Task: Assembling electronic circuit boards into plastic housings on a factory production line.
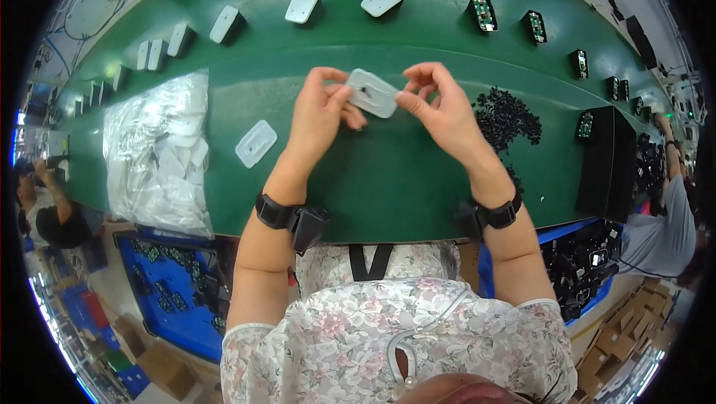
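Observation:
Over the middle of the green bench, a white plastic cover [374, 94] with rounded corners is held tilted. My left hand [321, 107] grips its left end between thumb and fingers. At the opposite end is my right hand [441, 108], its thumb on the cover's edge and its fingers curled; whether a small part is also in them is hidden. A small dark spot shows on the cover's face. A second white cover [256, 144] lies flat left of my left forearm. A pile of small black parts [507, 119] is spread right of my right hand.
A clear plastic bag [158, 154] of white covers lies at the left. Along the back, white-topped units [303, 4] and open black housings with circuit boards [483, 14] stand in a row. A black box [605, 165] is at the right. Blue bins [145, 277] flank me; co-workers sit at both sides.

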{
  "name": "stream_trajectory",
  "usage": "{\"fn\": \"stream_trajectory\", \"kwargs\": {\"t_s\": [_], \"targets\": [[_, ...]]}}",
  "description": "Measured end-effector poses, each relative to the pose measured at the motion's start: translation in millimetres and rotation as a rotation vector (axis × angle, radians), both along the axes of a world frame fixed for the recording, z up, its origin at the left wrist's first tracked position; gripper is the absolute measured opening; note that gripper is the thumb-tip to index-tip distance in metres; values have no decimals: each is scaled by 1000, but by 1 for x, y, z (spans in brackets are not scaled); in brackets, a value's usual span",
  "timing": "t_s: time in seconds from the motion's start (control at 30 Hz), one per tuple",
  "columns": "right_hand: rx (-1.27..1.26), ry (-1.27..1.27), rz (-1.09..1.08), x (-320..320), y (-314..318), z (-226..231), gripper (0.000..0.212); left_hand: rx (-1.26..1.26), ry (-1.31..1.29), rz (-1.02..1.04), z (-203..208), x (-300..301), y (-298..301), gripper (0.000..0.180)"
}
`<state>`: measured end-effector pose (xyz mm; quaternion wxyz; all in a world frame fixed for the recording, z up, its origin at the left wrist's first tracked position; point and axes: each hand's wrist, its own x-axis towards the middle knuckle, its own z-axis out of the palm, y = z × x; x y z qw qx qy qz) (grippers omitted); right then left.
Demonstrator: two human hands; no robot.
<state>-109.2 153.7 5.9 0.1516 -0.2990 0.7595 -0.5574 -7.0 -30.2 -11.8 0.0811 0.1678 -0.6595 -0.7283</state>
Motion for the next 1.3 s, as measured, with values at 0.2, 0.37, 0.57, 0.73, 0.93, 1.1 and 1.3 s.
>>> {"fn": "stream_trajectory", "kwargs": {"t_s": [0.2, 0.37, 0.57, 0.73, 0.93, 1.1, 1.3], "targets": [[446, 970, -576, -129, 6, -3, 46, -708, -1, 221, -10, -6, -17, 11], [951, 812, -520, -197, 1, -3, 57, -1030, 111, 226, -19, -7, -13, 11], [822, 309, -360, -178, 2, 26, 51, -949, 139, 339, -1, -6, -2, 22], [-338, -601, 73, -61, -14, 39, 36, -510, 470, 293, 16, -4, 24, 33], [-278, -568, 205, 16, -16, 33, 33, -427, 432, 68, 19, 6, 15, 38], [56, -9, -19, 11, 9, 24, 30, -1295, 181, 287, 19, 22, 1, 51], [403, 728, 108, 19, 18, 12, 34, -1450, -177, 232, -6, 27, 14, 59]]}}
